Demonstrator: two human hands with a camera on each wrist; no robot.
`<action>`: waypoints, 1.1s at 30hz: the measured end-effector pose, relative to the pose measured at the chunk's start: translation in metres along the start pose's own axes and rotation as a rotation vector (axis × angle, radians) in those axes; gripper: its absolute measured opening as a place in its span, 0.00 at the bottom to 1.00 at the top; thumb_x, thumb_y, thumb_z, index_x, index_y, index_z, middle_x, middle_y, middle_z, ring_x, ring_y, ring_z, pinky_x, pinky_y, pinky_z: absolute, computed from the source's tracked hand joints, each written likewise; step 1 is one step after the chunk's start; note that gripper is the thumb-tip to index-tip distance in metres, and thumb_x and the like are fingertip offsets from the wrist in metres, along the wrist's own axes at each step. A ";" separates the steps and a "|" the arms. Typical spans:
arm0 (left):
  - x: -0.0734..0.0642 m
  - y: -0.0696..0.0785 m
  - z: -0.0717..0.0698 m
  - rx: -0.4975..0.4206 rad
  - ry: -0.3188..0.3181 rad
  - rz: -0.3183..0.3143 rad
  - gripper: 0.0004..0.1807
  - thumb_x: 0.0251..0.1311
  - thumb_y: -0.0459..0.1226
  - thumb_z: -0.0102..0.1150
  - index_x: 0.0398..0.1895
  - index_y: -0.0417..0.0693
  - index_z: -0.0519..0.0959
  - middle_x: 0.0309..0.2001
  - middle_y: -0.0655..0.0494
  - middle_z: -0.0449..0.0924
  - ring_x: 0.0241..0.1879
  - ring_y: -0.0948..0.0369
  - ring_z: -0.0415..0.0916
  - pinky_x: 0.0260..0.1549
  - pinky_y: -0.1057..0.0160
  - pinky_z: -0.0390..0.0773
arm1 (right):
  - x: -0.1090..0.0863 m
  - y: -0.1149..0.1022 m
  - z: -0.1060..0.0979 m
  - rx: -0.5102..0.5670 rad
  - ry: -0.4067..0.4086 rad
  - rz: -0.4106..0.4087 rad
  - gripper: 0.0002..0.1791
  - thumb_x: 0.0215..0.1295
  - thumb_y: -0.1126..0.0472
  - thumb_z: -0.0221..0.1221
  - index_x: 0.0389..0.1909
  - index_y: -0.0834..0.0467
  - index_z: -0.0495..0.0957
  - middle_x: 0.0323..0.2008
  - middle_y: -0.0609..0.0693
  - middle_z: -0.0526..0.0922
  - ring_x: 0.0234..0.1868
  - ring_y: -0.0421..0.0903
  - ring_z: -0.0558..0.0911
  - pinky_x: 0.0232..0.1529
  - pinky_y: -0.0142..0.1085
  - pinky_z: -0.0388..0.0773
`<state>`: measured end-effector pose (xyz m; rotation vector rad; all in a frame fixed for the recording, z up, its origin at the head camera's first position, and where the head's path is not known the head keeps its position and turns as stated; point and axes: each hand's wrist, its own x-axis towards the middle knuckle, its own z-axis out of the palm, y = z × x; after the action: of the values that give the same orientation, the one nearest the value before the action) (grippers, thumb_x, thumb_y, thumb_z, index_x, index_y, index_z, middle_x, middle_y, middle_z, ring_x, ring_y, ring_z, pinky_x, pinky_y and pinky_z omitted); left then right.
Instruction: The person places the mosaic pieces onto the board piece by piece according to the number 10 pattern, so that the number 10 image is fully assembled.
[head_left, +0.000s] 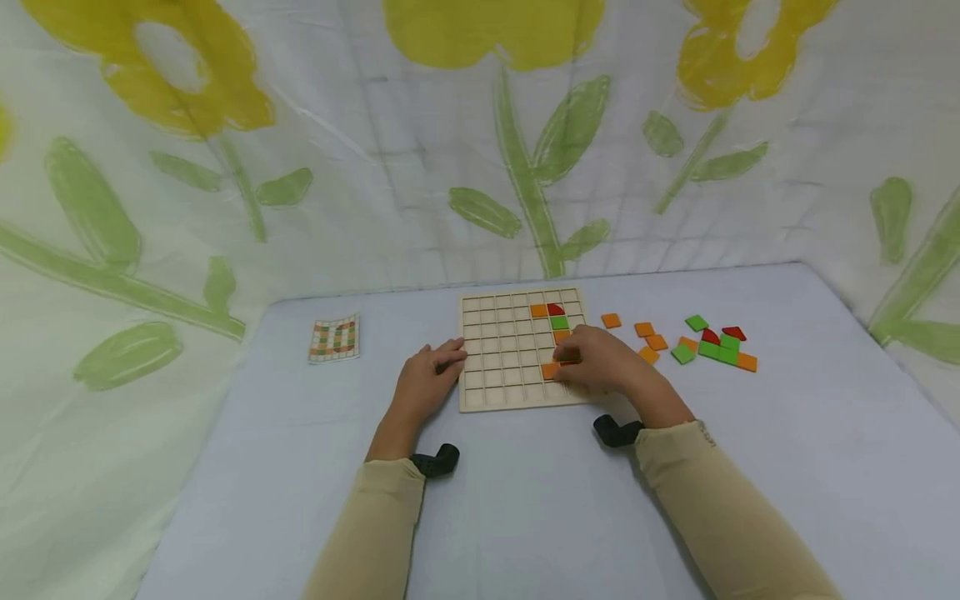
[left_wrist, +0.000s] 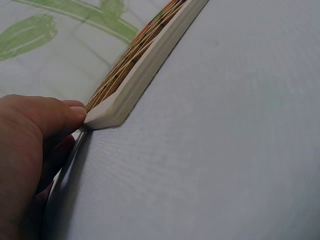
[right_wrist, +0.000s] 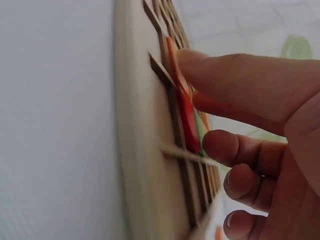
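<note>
- Beige sleeves (head_left: pixel 375 517) reach in from seven and five o'clock, with black devices (head_left: pixel 437 461) at the wrists.
- The left hand (head_left: pixel 422 387) rests its fingertips, relaxed, against the nine o'clock edge of a gridded wooden board (head_left: pixel 491 367).
- The right hand (head_left: pixel 603 362) pinches an orange tile (head_left: pixel 550 372) between bent thumb and index finger, toward the board's four o'clock.
- Orange, red and green pieces (head_left: pixel 559 322) sit in cells between one and three o'clock.
- Loose tiles (head_left: pixel 656 342) lie beyond three o'clock; a patterned card (head_left: pixel 334 337) lies out at nine.
- Flowered cloth (head_left: pixel 420 150) hangs at twelve.
</note>
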<state>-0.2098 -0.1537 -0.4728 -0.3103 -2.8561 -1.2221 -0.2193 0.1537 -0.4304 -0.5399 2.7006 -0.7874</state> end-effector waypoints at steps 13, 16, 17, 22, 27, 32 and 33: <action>0.001 -0.003 0.000 -0.004 -0.001 0.034 0.14 0.68 0.39 0.59 0.53 0.47 0.84 0.64 0.62 0.75 0.67 0.62 0.69 0.77 0.59 0.52 | -0.034 0.065 -0.061 -0.005 0.194 0.401 0.28 0.70 0.45 0.56 0.62 0.61 0.74 0.58 0.67 0.72 0.56 0.64 0.71 0.53 0.58 0.75; 0.001 -0.003 0.000 -0.009 -0.002 0.028 0.14 0.68 0.39 0.59 0.53 0.47 0.84 0.64 0.62 0.75 0.67 0.62 0.69 0.77 0.59 0.51 | -0.050 0.086 -0.072 -0.015 0.215 0.490 0.30 0.70 0.45 0.54 0.62 0.64 0.72 0.58 0.70 0.72 0.56 0.67 0.71 0.53 0.60 0.75; 0.001 -0.004 0.000 -0.008 -0.002 0.024 0.14 0.68 0.39 0.59 0.54 0.47 0.84 0.64 0.62 0.75 0.67 0.62 0.69 0.77 0.59 0.51 | -0.055 0.092 -0.075 -0.012 0.229 0.524 0.30 0.70 0.45 0.54 0.61 0.65 0.72 0.58 0.71 0.72 0.56 0.67 0.72 0.51 0.59 0.75; 0.000 -0.005 0.000 -0.013 0.002 0.018 0.14 0.68 0.39 0.59 0.53 0.47 0.84 0.64 0.62 0.75 0.67 0.62 0.69 0.77 0.59 0.51 | -0.072 0.115 -0.076 0.045 0.308 0.683 0.29 0.68 0.47 0.56 0.59 0.66 0.74 0.59 0.71 0.73 0.53 0.66 0.74 0.38 0.48 0.77; -0.001 -0.003 0.000 -0.025 0.004 0.018 0.14 0.67 0.38 0.59 0.53 0.47 0.84 0.64 0.61 0.75 0.67 0.62 0.69 0.77 0.59 0.51 | -0.076 0.125 -0.074 0.088 0.338 0.726 0.30 0.65 0.44 0.59 0.55 0.65 0.78 0.57 0.67 0.76 0.51 0.63 0.75 0.34 0.43 0.76; 0.000 -0.003 0.000 -0.027 -0.001 0.011 0.14 0.68 0.39 0.59 0.53 0.47 0.84 0.64 0.62 0.75 0.67 0.63 0.69 0.77 0.60 0.51 | -0.069 0.127 -0.068 0.079 0.376 0.663 0.25 0.63 0.47 0.62 0.48 0.65 0.80 0.49 0.66 0.79 0.45 0.60 0.75 0.31 0.40 0.73; 0.000 -0.003 0.001 -0.026 -0.002 0.008 0.14 0.68 0.39 0.59 0.53 0.47 0.84 0.64 0.62 0.75 0.67 0.63 0.69 0.77 0.60 0.51 | -0.067 0.125 -0.067 0.076 0.380 0.648 0.23 0.63 0.48 0.63 0.47 0.65 0.80 0.47 0.65 0.80 0.44 0.59 0.75 0.31 0.39 0.72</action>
<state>-0.2103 -0.1554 -0.4754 -0.3234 -2.8394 -1.2594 -0.2183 0.3107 -0.4356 0.5411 2.8735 -0.8502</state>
